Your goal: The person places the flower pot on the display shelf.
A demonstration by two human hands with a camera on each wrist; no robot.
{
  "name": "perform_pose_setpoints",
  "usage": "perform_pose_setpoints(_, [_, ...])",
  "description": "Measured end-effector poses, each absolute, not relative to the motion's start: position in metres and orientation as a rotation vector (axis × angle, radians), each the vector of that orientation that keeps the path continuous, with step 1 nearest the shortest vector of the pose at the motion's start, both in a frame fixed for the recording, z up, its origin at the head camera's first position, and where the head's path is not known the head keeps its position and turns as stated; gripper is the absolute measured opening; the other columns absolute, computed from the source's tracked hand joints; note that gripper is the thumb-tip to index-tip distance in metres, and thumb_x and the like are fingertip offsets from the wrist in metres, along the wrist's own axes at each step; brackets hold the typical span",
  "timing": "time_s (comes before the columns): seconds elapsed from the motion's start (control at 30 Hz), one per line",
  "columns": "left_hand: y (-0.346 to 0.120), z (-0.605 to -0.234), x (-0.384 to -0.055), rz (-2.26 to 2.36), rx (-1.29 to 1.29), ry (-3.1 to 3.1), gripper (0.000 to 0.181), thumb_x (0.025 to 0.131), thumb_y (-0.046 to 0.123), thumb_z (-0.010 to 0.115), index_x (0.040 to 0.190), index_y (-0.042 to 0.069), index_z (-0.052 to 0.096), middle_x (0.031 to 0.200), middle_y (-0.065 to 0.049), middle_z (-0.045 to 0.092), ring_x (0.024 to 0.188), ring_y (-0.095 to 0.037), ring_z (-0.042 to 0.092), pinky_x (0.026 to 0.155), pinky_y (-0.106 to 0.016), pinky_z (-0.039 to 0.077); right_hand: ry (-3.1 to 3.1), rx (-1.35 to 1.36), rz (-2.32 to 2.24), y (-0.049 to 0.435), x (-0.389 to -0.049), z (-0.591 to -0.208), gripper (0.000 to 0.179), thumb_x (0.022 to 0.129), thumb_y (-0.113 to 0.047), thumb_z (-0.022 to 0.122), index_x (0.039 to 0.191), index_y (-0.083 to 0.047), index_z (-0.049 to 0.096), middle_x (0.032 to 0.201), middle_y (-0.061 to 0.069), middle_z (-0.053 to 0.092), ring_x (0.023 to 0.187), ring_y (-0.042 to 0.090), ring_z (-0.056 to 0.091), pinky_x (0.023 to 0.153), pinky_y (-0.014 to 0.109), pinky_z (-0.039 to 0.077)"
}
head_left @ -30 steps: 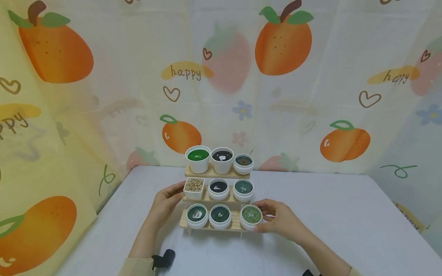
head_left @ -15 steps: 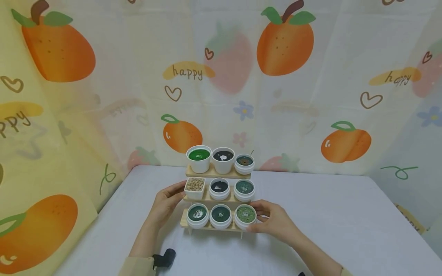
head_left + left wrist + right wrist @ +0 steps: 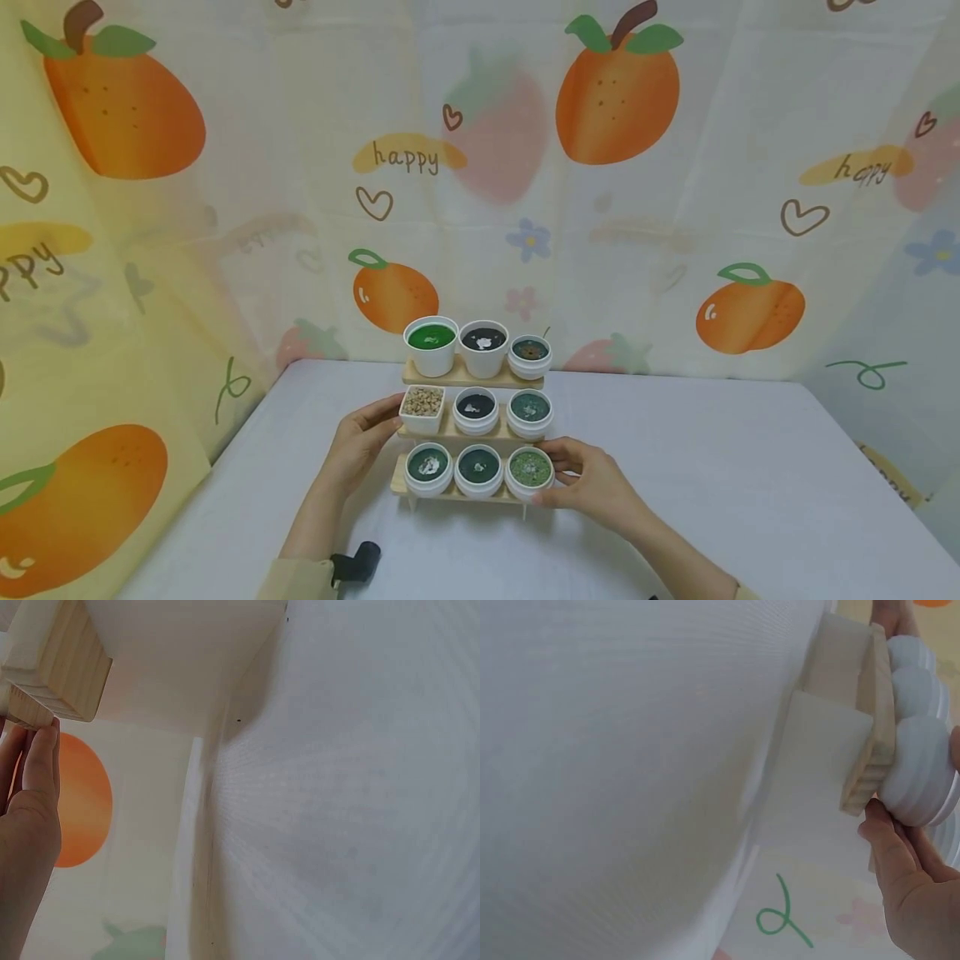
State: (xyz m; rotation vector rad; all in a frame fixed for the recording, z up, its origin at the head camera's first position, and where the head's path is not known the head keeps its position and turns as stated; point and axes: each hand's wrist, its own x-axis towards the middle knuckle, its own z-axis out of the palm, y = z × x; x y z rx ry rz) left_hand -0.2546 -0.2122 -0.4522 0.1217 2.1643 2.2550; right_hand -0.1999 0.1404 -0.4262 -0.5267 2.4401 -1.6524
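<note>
A three-tier wooden stand (image 3: 400, 486) carries small white pots in rows of three. At the front right of the lowest shelf, my right hand (image 3: 592, 483) holds a round white pot (image 3: 530, 469) with a speckled green top, thumb in front and fingers behind. The right wrist view shows the same ribbed pot (image 3: 919, 772) on the board (image 3: 877, 727), my fingertips beside the board's end. My left hand (image 3: 363, 437) grips the left end of the middle shelf, beside a square pot of beige pebbles (image 3: 422, 404). In the left wrist view its fingers (image 3: 41, 757) meet the wood.
Two dark-topped round pots (image 3: 427, 469) stand left of the held one. Taller white cups (image 3: 431, 354) are on the top shelf. White cloth (image 3: 712, 483) covers the table, and a fruit-print curtain (image 3: 637, 217) hangs close behind the stand.
My right hand has slid the green-topped pot left along the lowest shelf, closing the gap to the middle pot. The left hand has stayed at the middle shelf's end.
</note>
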Motion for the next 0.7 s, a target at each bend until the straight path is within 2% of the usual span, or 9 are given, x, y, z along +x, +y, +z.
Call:
perform_pose_setpoints(0.5, [-0.2129, -0.4525, -0.2537, 2.252, 0.144, 2.166, 0.053, 0.093, 0.005, 0.062, 0.142, -0.009, 0.045, 0.112, 0.020, 0.066, 0.110, 0.004, 0.062, 0.097, -0.011, 0.051, 2.465, -0.523, -1.624, 0.1402, -0.1979, -0.4266, 0.064, 0.068, -0.017, 0.089, 0.124, 0.001, 0.062, 0.126, 0.019, 0.067, 0.108, 0.025, 0.068, 0.087, 0.026, 0.060])
perform_pose_setpoints(0.7, [-0.2130, -0.4525, -0.2559, 2.259, 0.145, 2.157, 0.053, 0.093, 0.003, 0.061, 0.141, -0.009, 0.045, 0.112, 0.020, 0.068, 0.110, 0.003, 0.062, 0.097, -0.012, 0.051, 2.528, -0.479, -1.561, 0.1404, -0.1988, -0.4279, 0.065, 0.066, -0.022, 0.091, 0.122, -0.003, 0.063, 0.124, 0.014, 0.068, 0.110, 0.025, 0.068, 0.093, 0.029, 0.059])
